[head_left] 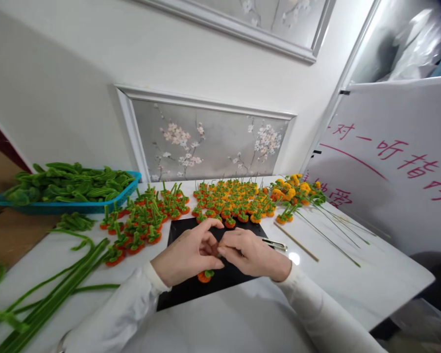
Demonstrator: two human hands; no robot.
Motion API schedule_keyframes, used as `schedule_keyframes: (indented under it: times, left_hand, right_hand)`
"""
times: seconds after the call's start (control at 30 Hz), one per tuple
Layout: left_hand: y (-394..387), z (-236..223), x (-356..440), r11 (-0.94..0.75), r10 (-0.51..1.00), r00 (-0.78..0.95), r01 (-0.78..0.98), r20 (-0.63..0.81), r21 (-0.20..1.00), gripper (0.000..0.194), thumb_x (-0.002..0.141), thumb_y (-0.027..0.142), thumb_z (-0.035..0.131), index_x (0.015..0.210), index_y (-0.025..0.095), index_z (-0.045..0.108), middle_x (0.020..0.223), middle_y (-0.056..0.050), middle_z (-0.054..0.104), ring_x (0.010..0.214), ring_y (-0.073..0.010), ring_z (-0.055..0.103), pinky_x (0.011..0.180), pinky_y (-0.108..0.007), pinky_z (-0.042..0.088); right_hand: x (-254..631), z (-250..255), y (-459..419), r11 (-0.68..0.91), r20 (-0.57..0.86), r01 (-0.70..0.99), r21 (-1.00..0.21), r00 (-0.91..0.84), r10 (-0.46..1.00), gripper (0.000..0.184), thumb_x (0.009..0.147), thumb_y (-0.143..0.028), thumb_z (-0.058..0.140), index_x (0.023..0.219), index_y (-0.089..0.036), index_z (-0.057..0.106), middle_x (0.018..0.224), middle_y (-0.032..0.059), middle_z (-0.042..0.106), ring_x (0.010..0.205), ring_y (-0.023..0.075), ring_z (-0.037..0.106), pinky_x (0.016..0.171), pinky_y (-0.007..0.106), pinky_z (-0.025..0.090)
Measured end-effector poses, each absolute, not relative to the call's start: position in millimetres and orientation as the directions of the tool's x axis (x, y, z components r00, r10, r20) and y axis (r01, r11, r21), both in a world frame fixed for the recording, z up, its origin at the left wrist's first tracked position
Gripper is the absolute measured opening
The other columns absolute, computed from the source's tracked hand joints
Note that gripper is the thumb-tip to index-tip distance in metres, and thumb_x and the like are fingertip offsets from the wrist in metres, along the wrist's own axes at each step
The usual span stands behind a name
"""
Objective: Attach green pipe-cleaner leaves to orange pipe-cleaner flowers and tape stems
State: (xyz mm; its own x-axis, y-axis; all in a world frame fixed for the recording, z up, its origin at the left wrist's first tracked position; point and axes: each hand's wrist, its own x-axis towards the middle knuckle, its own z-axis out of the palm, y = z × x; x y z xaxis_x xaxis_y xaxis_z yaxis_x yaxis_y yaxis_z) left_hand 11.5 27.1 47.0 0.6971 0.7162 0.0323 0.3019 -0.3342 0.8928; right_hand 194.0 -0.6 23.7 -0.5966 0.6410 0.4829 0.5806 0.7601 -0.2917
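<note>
My left hand and my right hand meet over a black mat on the white table. The right thumb and index finger are pinched together. On the left, the fingers curl inward and their tips come close to the right fingertips. Whatever lies between the fingers is too small and hidden to name. Just below the hands, an orange fuzzy pipe-cleaner flower head with a green top rests on the mat. A metal clip-like tool lies beside my right hand, partly behind it.
Rows of orange and yellow flower heads stand behind the mat. To the left are green pipe cleaners and a blue basket of green pieces. On the right lie a thin stick and long-stemmed yellow flowers.
</note>
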Motion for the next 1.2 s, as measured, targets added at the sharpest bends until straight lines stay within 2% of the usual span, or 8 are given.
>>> schedule_keyframes:
  times: [0.17, 0.4, 0.73, 0.83, 0.97, 1.07, 1.2]
  left_hand:
    - [28, 45, 16, -0.274, 0.769, 0.639, 0.306, 0.017, 0.912, 0.044, 0.065, 0.014, 0.064, 0.105, 0.021, 0.046, 0.065, 0.006, 0.058, 0.06, -0.0124, 0.057, 0.057, -0.024, 0.045]
    - [27, 51, 15, -0.185, 0.722, 0.687, 0.301, -0.078, 0.936, 0.047, 0.067, 0.012, 0.06, 0.11, 0.019, 0.042, 0.063, 0.005, 0.062, 0.059, -0.0149, 0.063, 0.059, -0.027, 0.047]
    - [27, 56, 12, -0.103, 0.643, 0.752, 0.273, -0.145, 0.957, 0.038, 0.074, 0.016, 0.054, 0.109, 0.021, 0.04, 0.069, 0.004, 0.063, 0.062, -0.015, 0.065, 0.059, -0.026, 0.047]
    - [25, 54, 14, -0.162, 0.672, 0.734, 0.274, -0.098, 0.948, 0.04, 0.071, 0.016, 0.058, 0.108, 0.021, 0.043, 0.072, 0.004, 0.061, 0.066, -0.0143, 0.064, 0.063, -0.027, 0.047]
    - [23, 49, 17, -0.245, 0.74, 0.672, 0.303, -0.024, 0.921, 0.046, 0.064, 0.012, 0.063, 0.106, 0.022, 0.048, 0.069, 0.005, 0.059, 0.062, -0.0131, 0.06, 0.061, -0.026, 0.047]
    - [24, 50, 17, -0.222, 0.723, 0.689, 0.304, -0.053, 0.927, 0.043, 0.066, 0.011, 0.06, 0.107, 0.019, 0.047, 0.062, 0.006, 0.059, 0.06, -0.014, 0.061, 0.061, -0.027, 0.047]
    - [25, 54, 14, -0.203, 0.7, 0.709, 0.311, -0.084, 0.929, 0.04, 0.068, 0.014, 0.06, 0.105, 0.018, 0.047, 0.063, 0.005, 0.06, 0.06, -0.0164, 0.065, 0.06, -0.028, 0.048]
  right_hand:
    - [196, 18, -3, 0.726, 0.5, 0.563, -0.395, -0.531, 0.684, 0.021, 0.09, -0.021, 0.041, 0.071, -0.017, 0.049, 0.068, -0.0001, 0.053, 0.063, 0.0098, 0.047, 0.063, 0.02, 0.035]
    - [197, 14, -1, 0.751, 0.522, 0.477, -0.457, -0.54, 0.66, 0.019, 0.091, -0.021, 0.04, 0.078, -0.016, 0.053, 0.073, 0.0007, 0.056, 0.067, 0.01, 0.05, 0.067, 0.02, 0.038]
    - [197, 13, -2, 0.751, 0.528, 0.473, -0.46, -0.534, 0.66, 0.022, 0.092, -0.024, 0.038, 0.078, -0.017, 0.053, 0.074, 0.0017, 0.057, 0.069, 0.0105, 0.05, 0.068, 0.021, 0.04]
    - [196, 13, -2, 0.734, 0.523, 0.515, -0.443, -0.516, 0.678, 0.024, 0.092, -0.023, 0.037, 0.073, -0.017, 0.051, 0.068, 0.0006, 0.053, 0.064, 0.0099, 0.048, 0.064, 0.02, 0.037]
    - [195, 12, -2, 0.717, 0.512, 0.569, -0.402, -0.509, 0.692, 0.028, 0.091, -0.025, 0.038, 0.065, -0.017, 0.046, 0.061, -0.0012, 0.048, 0.06, 0.0094, 0.044, 0.06, 0.02, 0.034]
    - [194, 13, -3, 0.731, 0.514, 0.549, -0.406, -0.524, 0.679, 0.025, 0.091, -0.025, 0.039, 0.069, -0.017, 0.048, 0.064, -0.0009, 0.051, 0.062, 0.0097, 0.046, 0.062, 0.02, 0.035]
    - [194, 14, -3, 0.757, 0.522, 0.5, -0.422, -0.549, 0.653, 0.023, 0.092, -0.023, 0.037, 0.075, -0.017, 0.051, 0.072, 0.0015, 0.058, 0.069, 0.0112, 0.05, 0.068, 0.022, 0.038]
